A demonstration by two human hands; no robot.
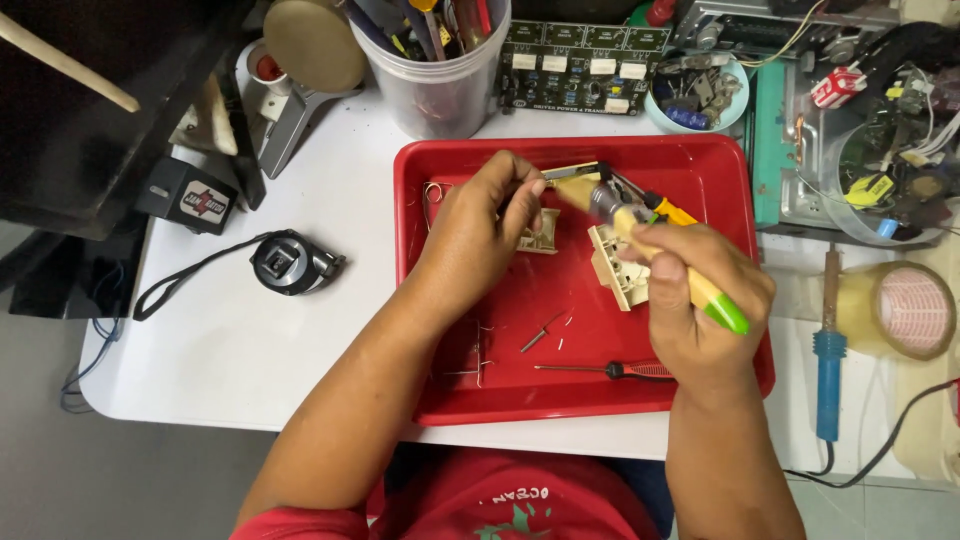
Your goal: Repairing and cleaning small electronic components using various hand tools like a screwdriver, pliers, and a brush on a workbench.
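Left hand [478,228] over the upper middle of the red tray [725,170], fingers pinched narrow on a small beige plastic part [540,240] near the tray's back edge. Exact grip is hard to read, the fingers cover most of it.

Right hand [700,305] over the tray's right half, fist closed around a brush [655,250] with a yellow-green handle; the handle's green end sticks out toward the tray's right edge. The brush head is blurred, roughly between the two hands. Just under the right hand, touching its thumb side, sits a bigger beige plastic piece [612,268] on the tray floor.

Also on the tray: a small red-handled screwdriver [610,370] along the front edge, a loose metal pin [540,333] near the middle, thin wire clips [470,362] front left, and a tool with a yellow and black handle [665,208] at the back, behind the right hand.

White table [250,340] around the tray: tape measure [293,263] left of it, clear cup of tools [440,60] at the back edge, green circuit board [585,65] beside the cup, blue soldering iron [828,360] and a roll of tape [905,310] by the right edge.
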